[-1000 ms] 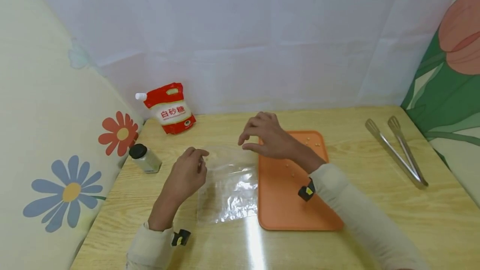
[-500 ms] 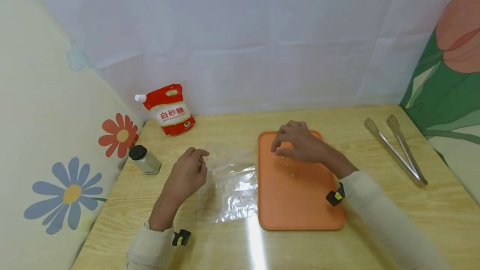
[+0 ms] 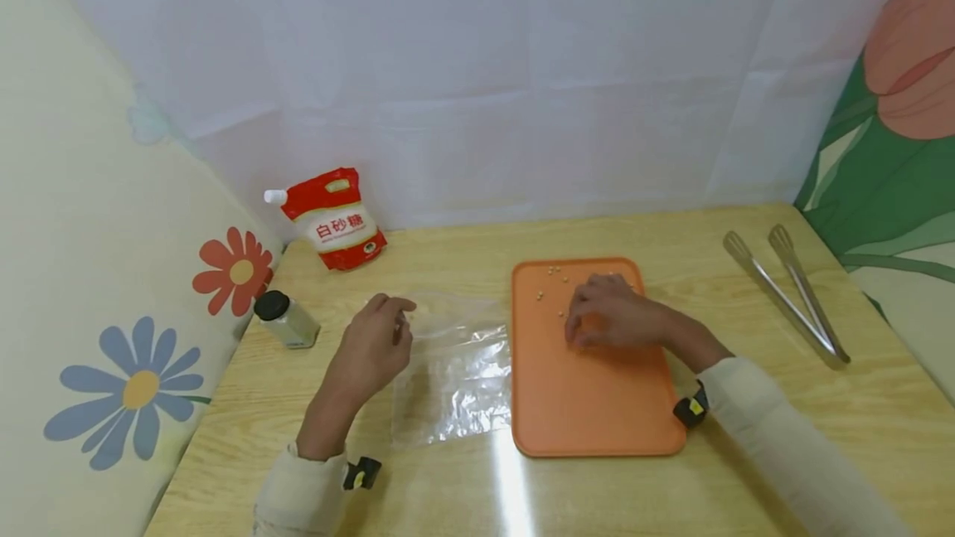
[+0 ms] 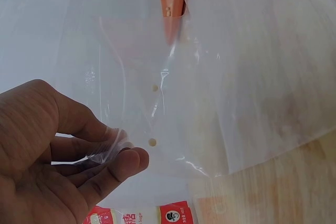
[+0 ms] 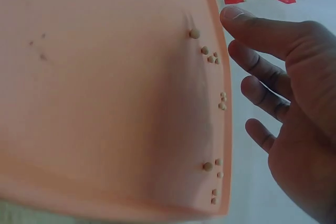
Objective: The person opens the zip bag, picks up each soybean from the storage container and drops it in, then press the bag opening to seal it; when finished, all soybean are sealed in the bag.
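A clear plastic zip bag (image 3: 466, 384) lies flat on the table, and my left hand (image 3: 373, 350) pinches its upper left corner. In the left wrist view, thumb and fingertips hold the bag's edge (image 4: 113, 142), and two small round beans (image 4: 153, 142) show at the plastic. My right hand (image 3: 613, 311) is low over an orange tray (image 3: 574, 413). Its fingers are loosely bent and apart, with nothing seen between them in the right wrist view. Several pale beans, like soybeans (image 5: 195, 34), lie along the tray's far edge.
A red pouch of white sugar (image 3: 339, 222) stands at the back left. Nearer is a small jar with a black lid (image 3: 289, 320). Metal tongs (image 3: 802, 305) lie apart on the right side of the wooden table (image 3: 440, 487).
My right hand has moved right, from above the bag to over the tray, and has come lower and nearer the beans. My left hand stays at the bag's corner.
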The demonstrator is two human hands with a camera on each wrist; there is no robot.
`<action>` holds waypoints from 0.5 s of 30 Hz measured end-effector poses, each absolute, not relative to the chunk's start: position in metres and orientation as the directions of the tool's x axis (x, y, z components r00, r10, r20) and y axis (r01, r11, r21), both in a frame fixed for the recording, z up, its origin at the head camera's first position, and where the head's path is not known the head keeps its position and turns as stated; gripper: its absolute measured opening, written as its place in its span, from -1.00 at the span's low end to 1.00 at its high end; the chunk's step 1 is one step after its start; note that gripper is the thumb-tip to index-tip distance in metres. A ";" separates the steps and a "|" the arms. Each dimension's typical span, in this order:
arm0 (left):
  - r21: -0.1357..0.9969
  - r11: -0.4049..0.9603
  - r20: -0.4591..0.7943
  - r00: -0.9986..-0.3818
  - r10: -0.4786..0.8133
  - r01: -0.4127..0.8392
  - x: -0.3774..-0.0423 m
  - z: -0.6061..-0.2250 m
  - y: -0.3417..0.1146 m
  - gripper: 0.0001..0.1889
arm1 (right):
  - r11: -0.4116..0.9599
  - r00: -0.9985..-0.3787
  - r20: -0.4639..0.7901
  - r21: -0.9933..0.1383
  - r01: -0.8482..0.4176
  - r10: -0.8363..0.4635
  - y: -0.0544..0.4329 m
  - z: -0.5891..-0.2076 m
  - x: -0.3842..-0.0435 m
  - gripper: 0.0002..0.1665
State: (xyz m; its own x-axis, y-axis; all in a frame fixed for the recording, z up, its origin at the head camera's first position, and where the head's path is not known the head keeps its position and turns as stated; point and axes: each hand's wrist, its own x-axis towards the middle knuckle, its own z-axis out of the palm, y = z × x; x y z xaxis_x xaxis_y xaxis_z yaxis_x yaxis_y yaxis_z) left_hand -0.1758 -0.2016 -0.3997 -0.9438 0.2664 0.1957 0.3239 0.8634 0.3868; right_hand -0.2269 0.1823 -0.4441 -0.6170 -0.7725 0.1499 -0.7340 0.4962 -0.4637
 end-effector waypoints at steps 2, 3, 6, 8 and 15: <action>0.389 0.864 0.189 -0.945 0.265 0.320 -0.176 -0.400 -0.202 -0.73 | 0.484 -0.599 0.170 -0.439 -0.757 -0.783 0.185 -0.446 -0.227 -0.93; 0.388 0.865 0.186 -0.946 0.265 0.318 -0.176 -0.400 -0.202 -0.73 | 0.478 -0.592 0.178 -0.433 -0.764 -0.786 0.186 -0.447 -0.227 -0.93; 0.387 0.866 0.183 -0.947 0.264 0.316 -0.177 -0.399 -0.202 -0.73 | 0.469 -0.579 0.195 -0.416 -0.780 -0.791 0.189 -0.451 -0.227 -0.93; 0.387 0.866 0.185 -0.947 0.264 0.317 -0.177 -0.399 -0.202 -0.73 | 0.470 -0.582 0.198 -0.415 -0.779 -0.789 0.191 -0.454 -0.227 -0.92; 0.388 0.862 0.197 -0.943 0.268 0.326 -0.175 -0.399 -0.201 -0.72 | 0.461 -0.593 0.199 -0.459 -0.760 -0.780 0.197 -0.461 -0.227 -0.90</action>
